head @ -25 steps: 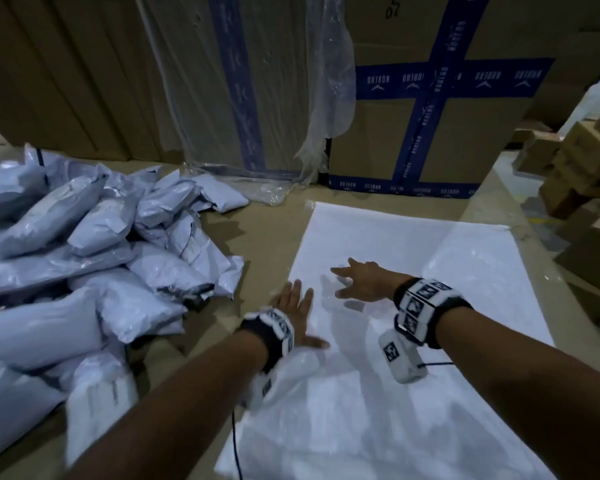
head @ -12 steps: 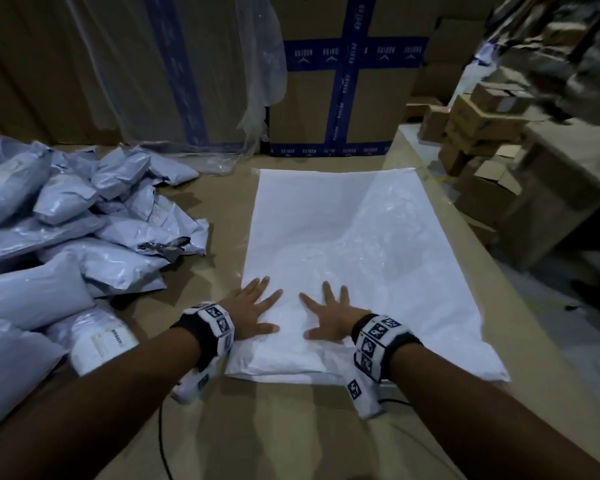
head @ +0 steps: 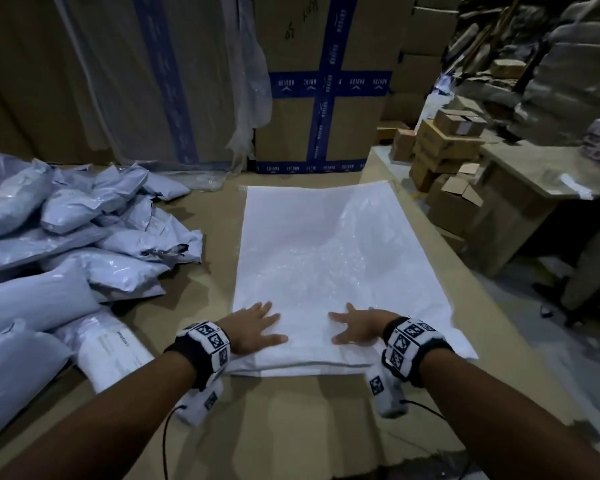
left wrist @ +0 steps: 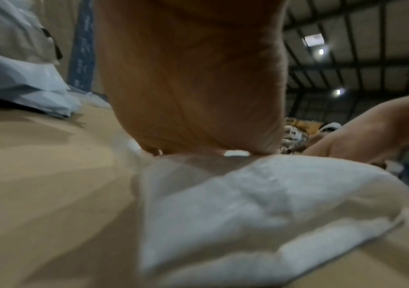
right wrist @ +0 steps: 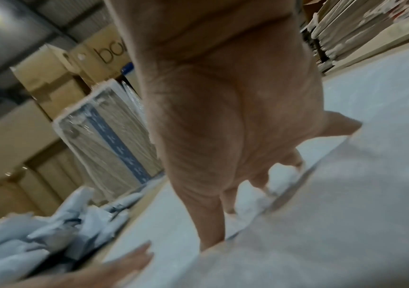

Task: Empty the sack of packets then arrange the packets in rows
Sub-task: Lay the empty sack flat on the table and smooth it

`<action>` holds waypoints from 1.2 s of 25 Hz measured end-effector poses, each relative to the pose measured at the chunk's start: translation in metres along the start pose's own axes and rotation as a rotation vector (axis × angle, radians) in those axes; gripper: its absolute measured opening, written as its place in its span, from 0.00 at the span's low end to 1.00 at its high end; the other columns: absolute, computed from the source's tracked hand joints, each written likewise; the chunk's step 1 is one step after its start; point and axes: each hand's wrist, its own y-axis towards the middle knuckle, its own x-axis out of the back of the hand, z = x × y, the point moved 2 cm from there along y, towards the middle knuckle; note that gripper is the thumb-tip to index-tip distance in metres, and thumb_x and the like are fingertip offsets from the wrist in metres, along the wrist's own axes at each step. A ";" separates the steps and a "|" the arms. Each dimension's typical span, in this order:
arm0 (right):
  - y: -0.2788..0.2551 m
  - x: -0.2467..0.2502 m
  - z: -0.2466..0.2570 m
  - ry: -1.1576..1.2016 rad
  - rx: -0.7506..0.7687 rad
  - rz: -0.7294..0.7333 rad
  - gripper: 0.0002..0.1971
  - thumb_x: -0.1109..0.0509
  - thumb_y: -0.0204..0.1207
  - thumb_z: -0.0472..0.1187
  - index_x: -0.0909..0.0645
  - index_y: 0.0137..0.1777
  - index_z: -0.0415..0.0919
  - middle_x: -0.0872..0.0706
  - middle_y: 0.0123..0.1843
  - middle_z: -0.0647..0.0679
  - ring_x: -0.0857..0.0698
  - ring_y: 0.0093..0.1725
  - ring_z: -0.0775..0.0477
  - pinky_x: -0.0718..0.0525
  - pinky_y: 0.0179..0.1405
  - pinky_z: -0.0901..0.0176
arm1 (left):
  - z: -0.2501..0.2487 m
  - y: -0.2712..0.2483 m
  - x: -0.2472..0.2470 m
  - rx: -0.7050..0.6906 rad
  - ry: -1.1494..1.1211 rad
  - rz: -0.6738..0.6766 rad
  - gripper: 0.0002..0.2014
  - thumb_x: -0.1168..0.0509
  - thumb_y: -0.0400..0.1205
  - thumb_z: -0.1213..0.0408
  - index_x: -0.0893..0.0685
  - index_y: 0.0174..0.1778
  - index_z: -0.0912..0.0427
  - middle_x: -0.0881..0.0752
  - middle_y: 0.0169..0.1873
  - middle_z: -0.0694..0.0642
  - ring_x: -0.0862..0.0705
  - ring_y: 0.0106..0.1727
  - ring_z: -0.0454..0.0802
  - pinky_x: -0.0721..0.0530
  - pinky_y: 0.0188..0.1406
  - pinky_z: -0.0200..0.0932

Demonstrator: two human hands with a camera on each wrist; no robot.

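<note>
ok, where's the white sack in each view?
Head: white sack lies flat mid-table, both hands pressing its near end.
Left wrist: its near edge fills the lower right, under the palm.
Right wrist: it covers the lower right.
Shared landmark: pile of grey packets, at the sack's left.

Dim warehouse light w/ ceiling lamps (left wrist: 338,92) overhead, soft shadows, both wrist views blurry, head view edges warped.

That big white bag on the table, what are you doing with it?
A person presses both hands flat on the empty white sack, left hand and right hand near its close edge, on the cardboard-covered table. The grey packets lie in a loose pile on the left, not yet in rows.
</note>
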 end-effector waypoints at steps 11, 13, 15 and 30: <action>-0.064 -0.041 -0.013 0.207 0.078 -0.411 0.32 0.44 0.81 0.64 0.41 0.83 0.53 0.47 0.86 0.47 0.52 0.86 0.44 0.53 0.79 0.30 | -0.011 -0.048 -0.042 -0.196 0.093 -0.686 0.32 0.51 0.79 0.33 0.22 0.67 0.53 0.21 0.59 0.57 0.22 0.60 0.59 0.20 0.55 0.55; -0.061 -0.059 -0.008 0.121 0.085 -0.306 0.30 0.44 0.83 0.59 0.42 0.83 0.54 0.47 0.86 0.46 0.49 0.85 0.42 0.48 0.80 0.33 | -0.009 -0.049 -0.058 -0.081 0.145 -0.527 0.36 0.44 0.77 0.32 0.29 0.75 0.52 0.27 0.67 0.60 0.28 0.70 0.61 0.22 0.62 0.58; -0.056 -0.075 -0.004 0.096 0.079 -0.289 0.28 0.45 0.85 0.55 0.44 0.83 0.54 0.48 0.86 0.46 0.49 0.85 0.42 0.48 0.79 0.34 | -0.009 -0.051 -0.062 0.019 0.148 -0.509 0.34 0.37 0.76 0.38 0.31 0.74 0.53 0.30 0.68 0.62 0.31 0.71 0.64 0.22 0.60 0.57; -0.120 0.037 -0.024 -0.021 -0.087 -0.902 0.22 0.35 0.70 0.41 0.30 0.65 0.50 0.16 0.54 0.46 0.17 0.55 0.39 0.25 0.43 0.52 | 0.028 -0.098 0.132 -0.180 -0.532 -0.673 0.32 0.27 0.68 0.38 0.22 0.68 0.45 0.16 0.55 0.46 0.16 0.57 0.43 0.19 0.58 0.42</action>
